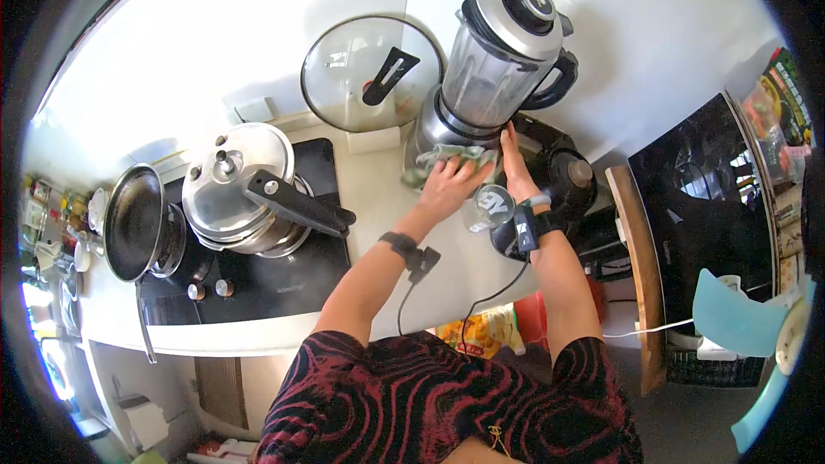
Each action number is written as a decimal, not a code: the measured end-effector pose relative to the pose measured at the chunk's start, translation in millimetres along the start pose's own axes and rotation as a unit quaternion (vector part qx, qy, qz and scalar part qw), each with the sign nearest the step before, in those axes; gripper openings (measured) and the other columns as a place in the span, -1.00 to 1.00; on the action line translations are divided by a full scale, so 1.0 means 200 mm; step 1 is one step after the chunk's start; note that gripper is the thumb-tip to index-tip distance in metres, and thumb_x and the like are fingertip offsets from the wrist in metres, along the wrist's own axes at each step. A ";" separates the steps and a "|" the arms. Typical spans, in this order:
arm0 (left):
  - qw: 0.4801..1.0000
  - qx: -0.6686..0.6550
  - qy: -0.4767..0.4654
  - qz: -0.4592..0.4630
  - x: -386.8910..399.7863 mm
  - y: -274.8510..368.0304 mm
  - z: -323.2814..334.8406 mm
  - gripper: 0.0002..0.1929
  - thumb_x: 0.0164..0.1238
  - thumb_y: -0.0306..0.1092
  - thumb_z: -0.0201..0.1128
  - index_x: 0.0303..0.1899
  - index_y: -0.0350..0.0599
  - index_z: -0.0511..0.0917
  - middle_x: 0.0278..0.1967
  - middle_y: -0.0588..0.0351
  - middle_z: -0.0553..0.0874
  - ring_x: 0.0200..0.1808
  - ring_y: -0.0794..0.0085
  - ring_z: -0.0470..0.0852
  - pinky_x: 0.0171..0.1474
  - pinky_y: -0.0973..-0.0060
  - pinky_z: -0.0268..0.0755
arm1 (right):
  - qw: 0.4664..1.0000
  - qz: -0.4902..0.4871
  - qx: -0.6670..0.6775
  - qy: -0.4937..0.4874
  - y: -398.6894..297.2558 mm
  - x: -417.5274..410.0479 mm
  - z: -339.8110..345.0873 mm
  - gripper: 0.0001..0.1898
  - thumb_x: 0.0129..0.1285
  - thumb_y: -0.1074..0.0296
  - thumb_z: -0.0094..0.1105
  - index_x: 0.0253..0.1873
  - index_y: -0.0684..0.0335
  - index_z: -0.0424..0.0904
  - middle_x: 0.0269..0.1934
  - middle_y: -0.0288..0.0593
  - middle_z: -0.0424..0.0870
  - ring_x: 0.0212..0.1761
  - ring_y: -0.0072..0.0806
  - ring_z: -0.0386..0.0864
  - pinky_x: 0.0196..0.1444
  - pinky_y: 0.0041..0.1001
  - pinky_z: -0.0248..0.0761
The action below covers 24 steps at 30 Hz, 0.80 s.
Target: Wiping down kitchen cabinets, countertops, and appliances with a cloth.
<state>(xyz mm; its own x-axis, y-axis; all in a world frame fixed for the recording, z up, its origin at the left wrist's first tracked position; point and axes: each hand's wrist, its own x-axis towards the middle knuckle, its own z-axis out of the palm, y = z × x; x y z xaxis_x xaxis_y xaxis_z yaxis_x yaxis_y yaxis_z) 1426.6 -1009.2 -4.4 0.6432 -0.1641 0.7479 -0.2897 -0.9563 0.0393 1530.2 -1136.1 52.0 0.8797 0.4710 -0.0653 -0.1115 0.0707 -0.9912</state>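
Note:
A blender with a clear jug (pixel 493 77) and silver lid stands on its metallic base (pixel 428 125) at the back of the counter. My left hand (pixel 449 188) presses a crumpled green and white cloth (pixel 464 156) against the front of that base, fingers spread over the cloth. Against the base's right side, just under the jug, rests my right hand (pixel 517 164) with its fingers extended. A clear glass or jar (pixel 488 208) with lettering stands between my wrists. Both wrists wear straps with small devices and cables.
Left of the blender, a glass lid (pixel 348 77) leans on the wall. A pressure cooker (pixel 238 193) and a frying pan (pixel 133 225) sit on the black cooktop (pixel 258 290). A black appliance (pixel 567 180) stands right, beyond it a wooden board's edge (pixel 635 270).

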 end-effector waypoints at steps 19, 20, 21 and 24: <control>0.872 -0.260 0.264 -0.320 0.49 -0.05 -0.37 -0.51 0.33 -0.40 0.10 0.29 -0.16 0.32 0.19 -0.27 0.33 0.21 -0.09 0.31 0.27 0.18 0.16 | 0.998 -0.056 -0.011 0.025 0.12 0.13 -0.02 -0.26 0.40 -0.21 -0.19 0.51 0.00 -0.19 0.50 -0.23 -0.08 0.51 -0.33 -0.12 0.46 -0.25 -0.26; 0.900 -0.228 0.230 -0.293 0.51 -0.06 -0.28 -0.47 0.38 -0.31 0.05 0.36 -0.13 0.23 0.26 -0.30 0.26 0.29 -0.16 0.23 0.33 0.10 0.06 | 0.998 -0.057 -0.012 0.024 0.13 0.13 -0.01 -0.26 0.40 -0.21 -0.19 0.51 0.00 -0.19 0.50 -0.23 -0.08 0.51 -0.33 -0.12 0.46 -0.26 -0.26; 0.900 -0.230 0.233 -0.290 0.55 -0.07 -0.25 -0.47 0.38 -0.31 0.05 0.36 -0.13 0.23 0.26 -0.30 0.26 0.29 -0.16 0.23 0.33 0.10 0.06 | 0.998 -0.057 -0.012 0.027 0.13 0.14 -0.02 -0.26 0.40 -0.21 -0.20 0.51 0.00 -0.19 0.50 -0.23 -0.08 0.51 -0.33 -0.11 0.46 -0.26 -0.26; 0.898 -0.210 0.268 -0.278 0.62 -0.11 -0.19 -0.44 0.43 -0.21 -0.02 0.39 -0.14 0.13 0.31 -0.36 0.21 0.35 -0.19 0.15 0.36 0.03 -0.04 | 0.997 -0.062 -0.015 0.038 0.15 0.13 -0.05 -0.26 0.40 -0.21 -0.20 0.51 0.01 -0.18 0.50 -0.22 -0.07 0.51 -0.33 -0.11 0.46 -0.26 -0.25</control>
<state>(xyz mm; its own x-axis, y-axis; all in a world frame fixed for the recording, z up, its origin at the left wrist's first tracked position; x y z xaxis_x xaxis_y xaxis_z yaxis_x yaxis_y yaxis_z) 1485.7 -1000.4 112.0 0.3699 0.5591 0.7420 -0.3434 -0.6598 0.6683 1554.4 -1130.8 18.4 0.9188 0.3915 0.0497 0.0125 0.0968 -0.9952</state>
